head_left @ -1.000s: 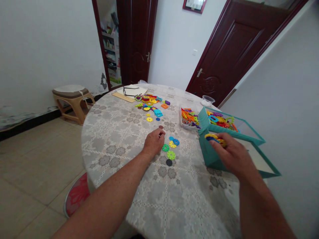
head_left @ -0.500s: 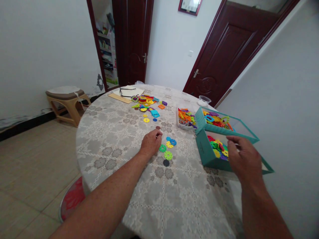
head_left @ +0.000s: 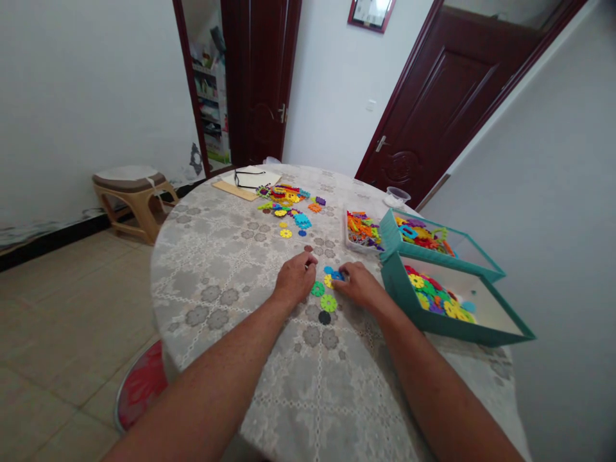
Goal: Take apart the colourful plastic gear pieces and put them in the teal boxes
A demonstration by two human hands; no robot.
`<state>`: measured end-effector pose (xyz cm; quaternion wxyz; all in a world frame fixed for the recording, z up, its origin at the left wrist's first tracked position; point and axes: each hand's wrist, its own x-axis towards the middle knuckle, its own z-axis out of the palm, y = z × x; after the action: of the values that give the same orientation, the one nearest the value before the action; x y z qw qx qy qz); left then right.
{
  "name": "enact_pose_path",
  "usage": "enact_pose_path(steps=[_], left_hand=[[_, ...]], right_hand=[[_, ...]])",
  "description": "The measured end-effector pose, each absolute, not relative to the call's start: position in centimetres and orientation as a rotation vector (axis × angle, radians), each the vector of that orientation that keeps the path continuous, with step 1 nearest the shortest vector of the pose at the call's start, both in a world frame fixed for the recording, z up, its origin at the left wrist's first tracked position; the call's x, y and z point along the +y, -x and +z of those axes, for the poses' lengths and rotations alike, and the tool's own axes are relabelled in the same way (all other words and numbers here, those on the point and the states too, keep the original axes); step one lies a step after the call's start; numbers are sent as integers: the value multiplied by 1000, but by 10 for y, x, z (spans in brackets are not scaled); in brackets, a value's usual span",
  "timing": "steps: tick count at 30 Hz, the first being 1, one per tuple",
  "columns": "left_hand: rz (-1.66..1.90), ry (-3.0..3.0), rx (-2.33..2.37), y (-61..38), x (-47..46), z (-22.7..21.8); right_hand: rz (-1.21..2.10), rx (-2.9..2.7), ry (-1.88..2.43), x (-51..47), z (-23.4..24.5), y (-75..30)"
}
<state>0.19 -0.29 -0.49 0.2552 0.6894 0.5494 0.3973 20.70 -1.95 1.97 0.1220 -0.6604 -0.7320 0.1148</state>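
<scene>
My right hand (head_left: pixel 359 282) reaches over the small group of notched plastic discs, thumb and fingers closed around the edges of a blue disc (head_left: pixel 337 276). Under and beside it lie a yellow disc (head_left: pixel 328 281) and a light blue disc (head_left: pixel 328 270). My left hand (head_left: pixel 296 277) rests on the cloth just left of the group, fingers curled together; what they hold, if anything, is hidden. Close to that hand lies a green disc (head_left: pixel 317 289), with a lime disc (head_left: pixel 328 303) and a black disc (head_left: pixel 324 317) nearer me. A brown disc (head_left: pixel 308 248) sits beyond the left fingertips.
At right stand an open teal box (head_left: pixel 409 298) of discs, a second teal section (head_left: pixel 392 237) of mixed pieces and a clear tray (head_left: pixel 359 247). Farther back lie a pile of colourful pieces (head_left: pixel 289 196) and eyeglasses (head_left: pixel 249 173) on paper.
My right hand has moved left from above the teal box to the discs on the table, uncovering the box's contents. The left hand has stayed nearly in place.
</scene>
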Motion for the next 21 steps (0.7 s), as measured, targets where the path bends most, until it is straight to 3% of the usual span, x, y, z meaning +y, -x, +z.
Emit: enact_pose_path(steps=[9,21], left_hand=[[1102,-1877,1493,-3,-2,-7],[1109,-1897,1471,-3,-1,-8]], right_hand=[[616,-2095,1826,-15,19,-209],[668,-2202,1800,-7,25,-201]])
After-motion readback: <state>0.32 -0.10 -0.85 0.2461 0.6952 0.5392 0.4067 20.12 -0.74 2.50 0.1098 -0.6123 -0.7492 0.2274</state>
